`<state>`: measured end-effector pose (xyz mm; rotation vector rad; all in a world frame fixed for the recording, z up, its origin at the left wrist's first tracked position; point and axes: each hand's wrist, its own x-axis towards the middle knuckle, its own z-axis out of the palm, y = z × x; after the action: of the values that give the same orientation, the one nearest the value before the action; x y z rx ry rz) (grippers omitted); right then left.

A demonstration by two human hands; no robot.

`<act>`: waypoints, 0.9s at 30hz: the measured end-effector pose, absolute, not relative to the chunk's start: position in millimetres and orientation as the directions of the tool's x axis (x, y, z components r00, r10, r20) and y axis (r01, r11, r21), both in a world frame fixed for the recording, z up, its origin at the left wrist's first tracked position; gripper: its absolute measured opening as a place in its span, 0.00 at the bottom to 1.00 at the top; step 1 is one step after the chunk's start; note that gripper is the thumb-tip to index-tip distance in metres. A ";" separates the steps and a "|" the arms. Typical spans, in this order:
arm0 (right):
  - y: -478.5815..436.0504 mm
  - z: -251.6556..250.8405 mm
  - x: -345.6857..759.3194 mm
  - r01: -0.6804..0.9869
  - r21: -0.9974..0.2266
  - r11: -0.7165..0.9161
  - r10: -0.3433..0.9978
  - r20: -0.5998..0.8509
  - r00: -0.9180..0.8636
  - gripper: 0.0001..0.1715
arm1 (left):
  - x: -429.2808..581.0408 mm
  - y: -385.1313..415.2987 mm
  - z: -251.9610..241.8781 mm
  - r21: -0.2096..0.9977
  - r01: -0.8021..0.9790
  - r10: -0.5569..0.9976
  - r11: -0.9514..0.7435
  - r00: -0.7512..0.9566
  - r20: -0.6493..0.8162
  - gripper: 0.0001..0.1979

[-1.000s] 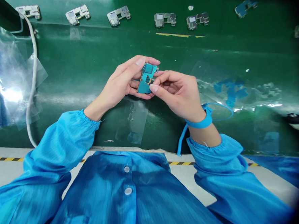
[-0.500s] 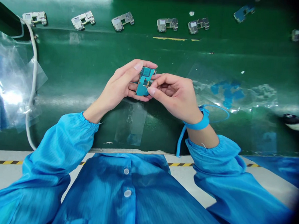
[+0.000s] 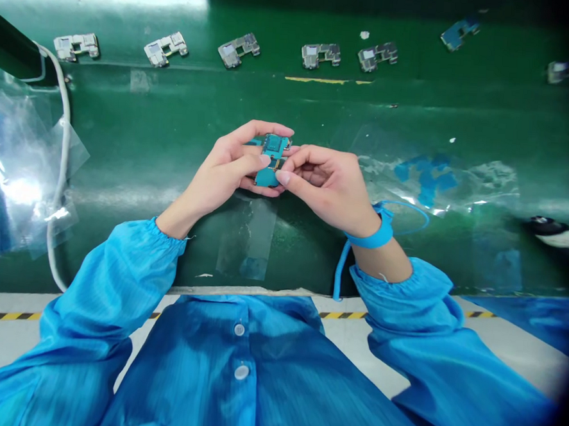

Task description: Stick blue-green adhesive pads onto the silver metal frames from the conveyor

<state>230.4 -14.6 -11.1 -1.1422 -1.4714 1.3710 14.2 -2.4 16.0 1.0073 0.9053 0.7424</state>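
A small blue circuit board (image 3: 268,177) with a rectangular cut-out is held above the green table, its blue face up. My left hand (image 3: 234,166) grips it from the left, thumb across its middle and fingers around its far and near ends. My right hand (image 3: 322,180) pinches the board's right edge near the cut-out between thumb and forefinger; whether a smaller part is in that pinch I cannot make out. A blue wrist strap (image 3: 377,235) with a coiled cord is round my right wrist.
Several circuit boards, such as this one (image 3: 322,56), lie in a row along the far side. Clear plastic bags (image 3: 31,178) and a grey cable (image 3: 61,161) are at left. Plastic film with blue pieces (image 3: 426,177) lies at right, near a black-and-white object (image 3: 558,231).
My left thumb has moved from the board's far left corner down to its middle. My right hand keeps its pinch at the edge. The view has shifted slightly.
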 end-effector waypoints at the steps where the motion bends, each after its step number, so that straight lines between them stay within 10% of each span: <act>1: -14.4 -11.1 230.5 0.093 -0.996 0.001 0.962 -0.025 -0.271 0.25 | 13.9 -2.4 14.6 0.928 -0.117 0.854 0.355 0.445 -0.270 0.25; 27: -14.4 -9.5 231.0 0.095 -0.995 0.021 0.954 -0.009 -0.300 0.25 | 10.1 5.3 -6.2 0.909 -0.255 0.846 0.329 0.508 -0.163 0.22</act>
<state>231.0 -14.4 -9.5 -1.1168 -1.5098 1.3785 10.1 5.3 -6.2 0.9767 0.7243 0.8092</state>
